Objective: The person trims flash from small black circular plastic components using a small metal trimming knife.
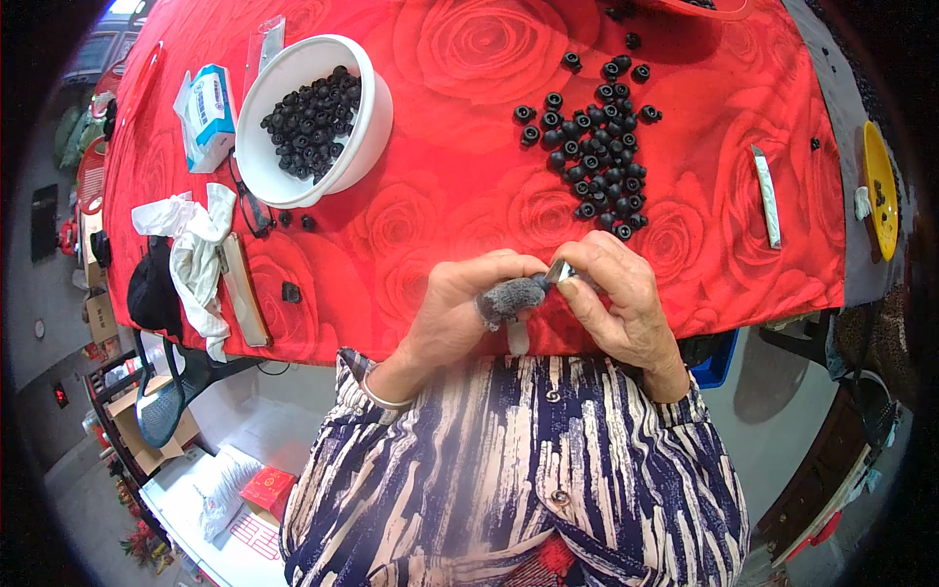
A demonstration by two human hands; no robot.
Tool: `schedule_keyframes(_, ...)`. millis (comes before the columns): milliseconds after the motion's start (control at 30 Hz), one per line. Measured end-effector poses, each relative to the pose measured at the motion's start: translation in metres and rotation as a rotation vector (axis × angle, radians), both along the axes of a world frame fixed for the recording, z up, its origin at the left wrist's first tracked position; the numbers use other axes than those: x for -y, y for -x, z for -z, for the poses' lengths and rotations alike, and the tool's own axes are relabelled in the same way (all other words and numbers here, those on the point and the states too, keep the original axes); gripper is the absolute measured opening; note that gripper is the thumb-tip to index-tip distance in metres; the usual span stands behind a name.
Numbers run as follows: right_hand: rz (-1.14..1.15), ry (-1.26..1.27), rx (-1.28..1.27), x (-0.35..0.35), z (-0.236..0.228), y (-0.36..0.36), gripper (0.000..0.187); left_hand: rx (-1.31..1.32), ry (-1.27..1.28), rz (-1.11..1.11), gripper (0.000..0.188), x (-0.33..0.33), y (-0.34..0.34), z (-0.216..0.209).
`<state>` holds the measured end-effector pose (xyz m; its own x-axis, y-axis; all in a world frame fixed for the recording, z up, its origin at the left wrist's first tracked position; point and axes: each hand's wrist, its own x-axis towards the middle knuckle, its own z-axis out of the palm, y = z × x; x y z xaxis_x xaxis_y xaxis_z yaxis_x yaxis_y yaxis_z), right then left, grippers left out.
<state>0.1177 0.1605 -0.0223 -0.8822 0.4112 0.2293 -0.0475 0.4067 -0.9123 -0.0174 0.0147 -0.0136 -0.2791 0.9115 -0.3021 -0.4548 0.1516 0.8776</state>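
Observation:
My left hand [458,301] is closed near the table's front edge, its thumb and fingers pinching a small black round part [539,282]. Grey fuzzy material [508,301] covers a finger of that hand, or lies against it; I cannot tell which. My right hand [616,298] pinches a small shiny metal blade [561,272], whose edge meets the black part. Just beyond the hands, many similar black round parts [602,147] lie loose in a pile. At the far left, a white bowl [377,122] holds more of them.
Left of the bowl lie a blue-and-white tissue pack [208,117], a crumpled white cloth [196,269] and a long brown-edged strip [245,293]. A slim white-wrapped tool [767,199] rests at right. Beyond the table's right edge is a yellow dish [883,210]; a red tray [719,10] stands at the back.

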Motion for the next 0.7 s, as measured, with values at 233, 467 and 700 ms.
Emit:
schedule_keyframes(233, -0.07, -0.008, 0.004, -0.005, 0.001, 0.001, 0.019, 0.069, 0.003, 0.021, 0.021, 0.001, 0.001, 0.007)
schedule_keyframes(467, -0.216, -0.041, 0.003, -0.014, 0.003, 0.0, 0.019, 0.249, 0.114, -0.005, 0.02, 0.004, 0.0, 0.008)
schedule_keyframes(700, -0.237, 0.223, -0.019, -0.001, -0.002, -0.011, 0.017, 0.468, 0.028, -0.164, 0.027, -0.007, -0.001, 0.002)
